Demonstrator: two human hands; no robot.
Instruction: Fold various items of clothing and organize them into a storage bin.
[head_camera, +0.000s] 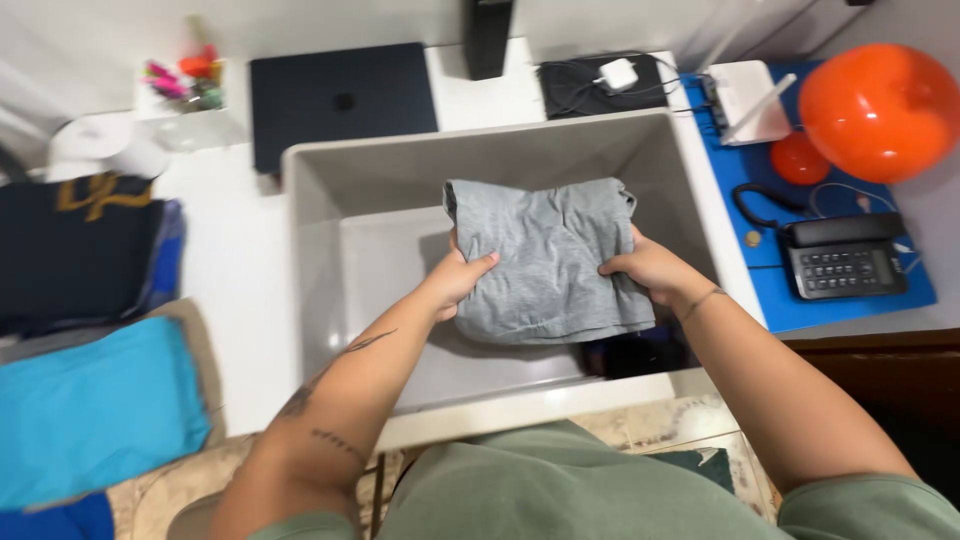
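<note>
Left hand (458, 278) and right hand (645, 268) both closed on folded grey cloth (548, 262), gripping its 9 and 3 o'clock edges. Cloth held over open grey bin (320, 260), above a dark item at bin's 5 o'clock. Laptop (340, 100) at 11 o'clock on white surface (235, 280); phone (845, 257) at 3; orange balloon (880, 110) at 2; blue fabric (95, 410) at 8.

Olive-green short sleeves; bare forearms; dark tattoos along left forearm; thin bracelet at right wrist.
</note>
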